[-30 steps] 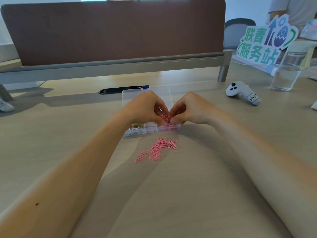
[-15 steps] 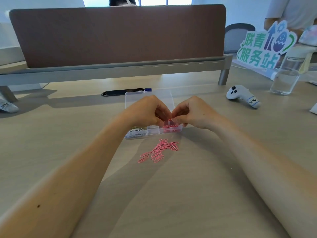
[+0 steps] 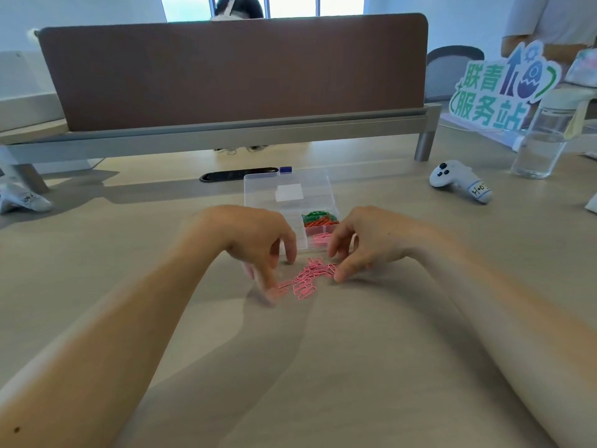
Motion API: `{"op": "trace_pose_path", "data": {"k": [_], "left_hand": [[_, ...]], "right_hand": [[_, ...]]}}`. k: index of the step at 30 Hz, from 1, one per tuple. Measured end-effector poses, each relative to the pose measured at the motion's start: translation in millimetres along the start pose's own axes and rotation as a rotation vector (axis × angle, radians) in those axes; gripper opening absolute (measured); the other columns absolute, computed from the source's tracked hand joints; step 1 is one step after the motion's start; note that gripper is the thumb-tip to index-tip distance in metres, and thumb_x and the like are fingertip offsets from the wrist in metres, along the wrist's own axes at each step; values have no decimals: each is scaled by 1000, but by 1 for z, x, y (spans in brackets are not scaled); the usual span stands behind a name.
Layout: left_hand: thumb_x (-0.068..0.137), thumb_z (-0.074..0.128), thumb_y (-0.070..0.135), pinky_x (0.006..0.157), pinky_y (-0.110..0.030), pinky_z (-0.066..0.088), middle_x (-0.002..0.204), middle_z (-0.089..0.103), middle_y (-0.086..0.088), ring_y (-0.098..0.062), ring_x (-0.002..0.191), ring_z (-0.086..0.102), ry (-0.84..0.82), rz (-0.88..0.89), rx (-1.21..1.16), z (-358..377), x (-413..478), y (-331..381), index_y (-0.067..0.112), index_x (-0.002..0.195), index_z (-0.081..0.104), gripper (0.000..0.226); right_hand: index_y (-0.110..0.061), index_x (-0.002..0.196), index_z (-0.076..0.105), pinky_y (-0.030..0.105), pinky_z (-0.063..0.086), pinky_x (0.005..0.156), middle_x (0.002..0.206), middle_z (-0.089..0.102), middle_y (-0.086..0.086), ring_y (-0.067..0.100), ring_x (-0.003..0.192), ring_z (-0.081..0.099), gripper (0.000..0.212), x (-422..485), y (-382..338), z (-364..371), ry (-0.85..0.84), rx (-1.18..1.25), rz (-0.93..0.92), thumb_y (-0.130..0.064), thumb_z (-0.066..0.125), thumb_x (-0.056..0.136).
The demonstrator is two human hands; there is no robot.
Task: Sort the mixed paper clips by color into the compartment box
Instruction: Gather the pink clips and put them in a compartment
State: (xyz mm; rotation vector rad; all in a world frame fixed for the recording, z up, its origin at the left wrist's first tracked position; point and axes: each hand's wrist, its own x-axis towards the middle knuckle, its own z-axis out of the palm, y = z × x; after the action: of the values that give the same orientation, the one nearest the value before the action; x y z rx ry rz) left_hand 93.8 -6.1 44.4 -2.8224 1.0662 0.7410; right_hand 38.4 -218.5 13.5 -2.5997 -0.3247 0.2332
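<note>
A pile of pink paper clips [image 3: 308,277] lies on the table just in front of the clear compartment box [image 3: 287,202], whose lid stands open at the back. Its right compartments hold green clips [image 3: 318,215], orange clips [image 3: 318,223] and a few pink clips [image 3: 321,237]. My left hand [image 3: 258,244] hovers over the left edge of the pile, its blurred fingertips pointing down at the table. On the other side, my right hand [image 3: 361,244] has loosely curved fingers, the tips touching the right edge of the pile. Neither hand visibly holds a clip.
A white game controller [image 3: 458,182] lies to the right, with a clear water bottle [image 3: 546,137] and a green sign [image 3: 504,88] behind it. A brown desk divider [image 3: 232,72] crosses the back. A black cable slot [image 3: 239,174] sits behind the box.
Both hands have come away from the box's pink compartment and dropped toward me to the loose pink pile, spreading apart. The green and orange compartments are now uncovered.
</note>
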Motion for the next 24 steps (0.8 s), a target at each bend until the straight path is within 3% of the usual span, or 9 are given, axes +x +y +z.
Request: {"op": "trace_pose_path", "data": {"k": [2, 5, 12, 14, 17, 21, 24], "left_hand": [[47, 90, 49, 66, -25, 43, 96, 60, 14, -14, 89, 66, -48, -16, 81, 5, 1, 5, 40, 113, 52, 77], [52, 90, 44, 67, -25, 43, 93, 60, 13, -14, 89, 64, 63, 32, 72, 13, 9, 7, 36, 119, 49, 79], [62, 86, 41, 59, -18, 43, 89, 62, 11, -12, 70, 71, 197, 112, -150, 18, 19, 9, 29, 111, 62, 56], [56, 81, 58, 64, -19, 44, 92, 63, 13, -12, 81, 70, 179, 100, -112, 15, 16, 8, 31, 112, 62, 65], [42, 72, 78, 77, -25, 50, 95, 65, 14, -11, 87, 67, 133, 62, -36, 16, 13, 11, 31, 113, 58, 86], [53, 80, 65, 72, -24, 52, 85, 72, 5, -10, 77, 69, 184, 118, -28, 24, 19, 19, 23, 97, 64, 63], [66, 84, 43, 67, -24, 55, 77, 72, 6, -8, 61, 69, 188, 161, -138, 24, 19, 19, 21, 87, 68, 34]], "right_hand": [[-30, 89, 74, 26, 56, 66, 79, 69, -11, 9, 71, 66, 38, -1, -1, 1, -18, -76, 5, -43, 91, 57], [-33, 86, 75, 20, 51, 67, 80, 69, -14, -2, 70, 62, 28, 1, -1, 4, 4, -117, -21, -39, 88, 63], [-25, 86, 78, 16, 50, 68, 76, 71, -14, -4, 69, 62, 14, 6, -6, 13, 82, -35, -75, -28, 83, 73], [-26, 85, 77, 19, 50, 65, 75, 71, -12, 0, 69, 62, 23, 3, -8, 10, 90, -32, -59, -37, 86, 68], [-27, 99, 74, 12, 41, 61, 80, 64, -17, -4, 73, 57, 52, 0, -10, 9, 81, -164, -37, -54, 87, 56], [-28, 96, 74, 18, 45, 64, 78, 65, -14, -1, 72, 56, 51, 2, -15, 16, 53, -180, -76, -56, 87, 55], [-22, 91, 75, 12, 39, 59, 75, 64, -15, -10, 69, 56, 39, 3, -15, 17, 59, -150, -87, -45, 87, 62]]}}
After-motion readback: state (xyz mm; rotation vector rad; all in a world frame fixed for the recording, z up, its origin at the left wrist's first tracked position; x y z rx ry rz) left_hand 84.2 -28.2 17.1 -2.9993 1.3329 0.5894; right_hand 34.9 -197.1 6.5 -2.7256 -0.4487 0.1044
